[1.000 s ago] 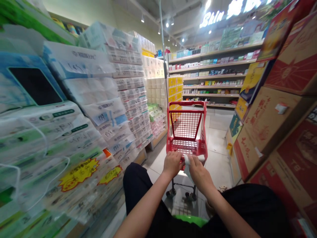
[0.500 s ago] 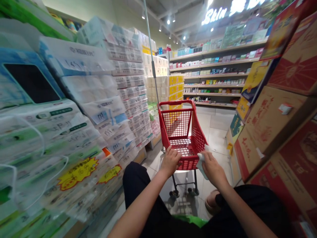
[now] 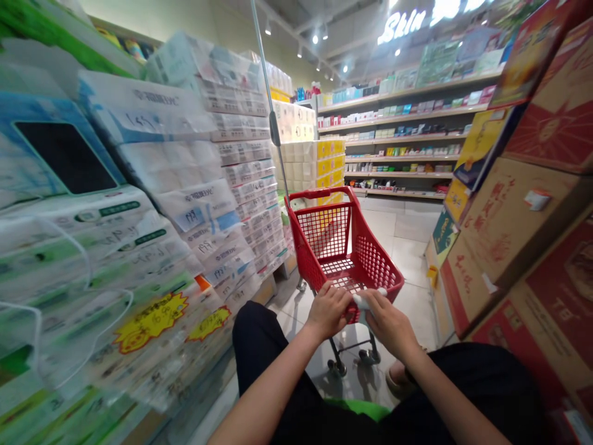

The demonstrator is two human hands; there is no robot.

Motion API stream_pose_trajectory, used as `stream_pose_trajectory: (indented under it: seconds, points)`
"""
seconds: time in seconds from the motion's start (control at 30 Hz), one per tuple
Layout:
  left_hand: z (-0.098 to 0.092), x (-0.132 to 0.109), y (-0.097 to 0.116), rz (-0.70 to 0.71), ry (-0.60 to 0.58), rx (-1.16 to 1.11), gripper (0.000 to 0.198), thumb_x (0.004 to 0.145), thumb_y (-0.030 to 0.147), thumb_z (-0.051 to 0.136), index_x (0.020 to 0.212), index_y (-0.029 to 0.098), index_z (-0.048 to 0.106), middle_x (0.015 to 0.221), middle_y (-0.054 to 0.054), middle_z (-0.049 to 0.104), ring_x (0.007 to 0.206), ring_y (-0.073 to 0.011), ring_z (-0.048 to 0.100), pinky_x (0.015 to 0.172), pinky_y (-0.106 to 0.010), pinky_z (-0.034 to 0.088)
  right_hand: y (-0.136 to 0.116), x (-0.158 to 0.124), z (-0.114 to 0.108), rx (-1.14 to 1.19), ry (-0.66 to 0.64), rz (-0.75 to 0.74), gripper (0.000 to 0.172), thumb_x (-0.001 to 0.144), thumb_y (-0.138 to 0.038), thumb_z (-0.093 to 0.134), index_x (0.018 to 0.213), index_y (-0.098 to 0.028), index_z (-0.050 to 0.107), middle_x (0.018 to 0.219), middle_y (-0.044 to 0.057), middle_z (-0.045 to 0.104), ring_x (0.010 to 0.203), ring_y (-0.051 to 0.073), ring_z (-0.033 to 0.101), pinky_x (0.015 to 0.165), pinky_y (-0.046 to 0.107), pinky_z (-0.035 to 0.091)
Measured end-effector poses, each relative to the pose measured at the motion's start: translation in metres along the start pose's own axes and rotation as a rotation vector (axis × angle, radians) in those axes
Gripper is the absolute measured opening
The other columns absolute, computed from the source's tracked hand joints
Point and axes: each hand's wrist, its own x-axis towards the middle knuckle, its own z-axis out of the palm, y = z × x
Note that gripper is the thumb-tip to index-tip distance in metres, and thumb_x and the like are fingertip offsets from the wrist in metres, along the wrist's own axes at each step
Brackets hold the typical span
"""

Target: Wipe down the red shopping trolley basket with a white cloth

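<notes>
A small red shopping cart (image 3: pixel 377 259) with lattice walls stands in front of my knees, its near rim toward me. My left hand (image 3: pixel 330 309) is closed over the near rim, left of its middle. Close beside it, my right hand (image 3: pixel 386 318) presses a white cloth or wipe (image 3: pixel 360 301) onto the same rim, fingers bent around it. Part of the cloth is hidden under the fingers. A thin metal pole (image 3: pixel 273 130) rises from the cart's far left corner.
Stacked tissue packs (image 3: pixel 199 216) line the left side, with a dark-screened device (image 3: pixel 67 157) and white cable among them. Cardboard boxes (image 3: pixel 514 216) are piled on the right. Shelves of small goods (image 3: pixel 403 136) stand at the back. A tiled floor (image 3: pixel 407 247) runs between.
My right hand has slid left along the rim with the cloth, up close to my left hand. The cart has turned, its far end swinging left and its near right corner moving right.
</notes>
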Motion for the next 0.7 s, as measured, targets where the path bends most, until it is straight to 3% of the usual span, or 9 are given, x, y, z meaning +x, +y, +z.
stream_pose_trajectory:
  seconds: [0.17, 0.3, 0.4, 0.53, 0.7]
  points:
    - [-0.007, 0.003, -0.001, 0.150, -0.027, -0.054, 0.039, 0.084, 0.030, 0.060, 0.120, 0.019, 0.051, 0.131, -0.007, 0.053, 0.117, -0.0225, 0.051, 0.109, -0.037, 0.034, 0.048, -0.009, -0.011, -0.052, 0.034, 0.019, 0.040, 0.089, -0.028, 0.045, 0.128, -0.027, 0.048, 0.128, 0.005, 0.055, 0.108, 0.021, 0.057, 0.079, 0.030, 0.052]
    - [-0.004, 0.010, -0.005, 0.188, 0.011, -0.058, 0.028, 0.087, 0.036, 0.057, 0.109, 0.019, 0.056, 0.138, -0.008, 0.047, 0.126, -0.0235, 0.044, 0.111, -0.039, 0.032, 0.079, -0.014, -0.017, -0.027, 0.067, 0.102, 0.044, 0.087, -0.028, 0.044, 0.131, -0.028, 0.044, 0.137, 0.005, 0.048, 0.114, 0.021, 0.056, 0.082, 0.031, 0.053]
    - [-0.002, 0.016, -0.008, 0.122, 0.043, -0.053, 0.038, 0.080, 0.051, 0.063, 0.104, 0.021, 0.059, 0.132, -0.009, 0.050, 0.129, -0.0276, 0.040, 0.116, -0.047, 0.022, 0.086, -0.016, -0.016, 0.040, 0.084, 0.169, 0.045, 0.087, -0.027, 0.042, 0.132, -0.028, 0.043, 0.140, 0.005, 0.045, 0.114, 0.019, 0.056, 0.086, 0.032, 0.052]
    - [0.000, 0.020, -0.009, 0.045, 0.022, -0.037, 0.049, 0.073, 0.058, 0.067, 0.107, 0.023, 0.059, 0.110, -0.008, 0.057, 0.114, -0.0273, 0.048, 0.116, -0.054, 0.016, 0.063, -0.017, -0.006, 0.097, 0.147, 0.245, 0.042, 0.090, -0.031, 0.037, 0.131, -0.025, 0.043, 0.137, 0.009, 0.045, 0.118, 0.020, 0.054, 0.092, 0.036, 0.050]
    - [0.002, 0.021, -0.005, 0.026, 0.022, -0.025, 0.043, 0.075, 0.051, 0.067, 0.107, 0.024, 0.058, 0.110, -0.007, 0.055, 0.112, -0.0267, 0.047, 0.116, -0.054, 0.016, -0.002, -0.018, 0.005, 0.179, 0.129, 0.218, 0.040, 0.095, -0.034, 0.035, 0.133, -0.024, 0.041, 0.133, 0.011, 0.046, 0.118, 0.022, 0.054, 0.092, 0.038, 0.051]
